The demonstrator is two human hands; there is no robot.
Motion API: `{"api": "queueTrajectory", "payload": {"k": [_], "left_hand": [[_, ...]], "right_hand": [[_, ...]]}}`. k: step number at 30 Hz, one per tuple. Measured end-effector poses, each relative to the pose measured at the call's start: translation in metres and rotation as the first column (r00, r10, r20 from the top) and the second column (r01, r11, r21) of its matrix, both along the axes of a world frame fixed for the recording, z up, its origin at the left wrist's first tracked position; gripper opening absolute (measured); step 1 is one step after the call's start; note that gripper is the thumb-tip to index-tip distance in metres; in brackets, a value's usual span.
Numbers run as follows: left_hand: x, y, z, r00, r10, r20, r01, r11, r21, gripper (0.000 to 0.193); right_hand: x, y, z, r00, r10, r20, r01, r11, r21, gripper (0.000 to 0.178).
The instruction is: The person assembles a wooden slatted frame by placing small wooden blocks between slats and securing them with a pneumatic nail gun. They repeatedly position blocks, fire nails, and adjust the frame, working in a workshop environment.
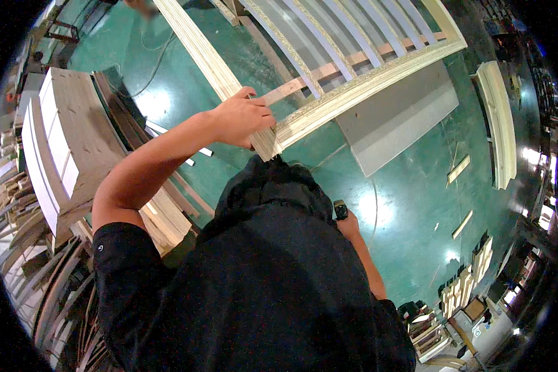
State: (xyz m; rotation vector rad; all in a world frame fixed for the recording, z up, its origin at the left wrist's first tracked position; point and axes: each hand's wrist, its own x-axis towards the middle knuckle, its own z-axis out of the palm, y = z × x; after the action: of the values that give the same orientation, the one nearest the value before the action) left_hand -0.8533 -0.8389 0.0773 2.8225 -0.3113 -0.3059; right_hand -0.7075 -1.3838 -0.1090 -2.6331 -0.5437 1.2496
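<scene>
My left hand (245,118) is wrapped round the near end of a long pale wooden rail (204,62), close to a corner of a large wooden frame. A second rail (366,96) of this frame runs off to the right from that corner. Several chipboard-edged slats (335,59) span the frame, with a thin reddish wooden strip (285,90) crossing among them. Lower and to the right, my right hand (348,226) is closed on a dark hand tool (340,209). Only a small black end of the tool shows, so its kind is unclear; it is apart from the frame.
A tall stack of curved wooden pieces (87,130) stands at left. Below the frame is a grey panel (403,118). A curved moulding (497,124) lies at right, near small offcuts (459,170) on the green floor. Upright timber pieces (468,279) stand lower right. A cable (158,68) trails upper left.
</scene>
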Motion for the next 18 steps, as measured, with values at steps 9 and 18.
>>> {"api": "queueTrajectory", "payload": {"k": [9, 18], "left_hand": [[-0.001, -0.003, 0.004, 0.999, 0.005, 0.033, -0.006, 0.999, 0.038, 0.044], [0.006, -0.004, 0.012, 0.996, 0.006, -0.087, -0.004, 1.000, 0.018, 0.055]], "right_hand": [[0.000, 0.012, -0.006, 0.998, -0.035, 0.049, 0.033, 0.999, 0.038, 0.047], [-0.013, 0.007, -0.029, 0.992, -0.041, 0.116, 0.021, 0.985, 0.172, 0.046]]}}
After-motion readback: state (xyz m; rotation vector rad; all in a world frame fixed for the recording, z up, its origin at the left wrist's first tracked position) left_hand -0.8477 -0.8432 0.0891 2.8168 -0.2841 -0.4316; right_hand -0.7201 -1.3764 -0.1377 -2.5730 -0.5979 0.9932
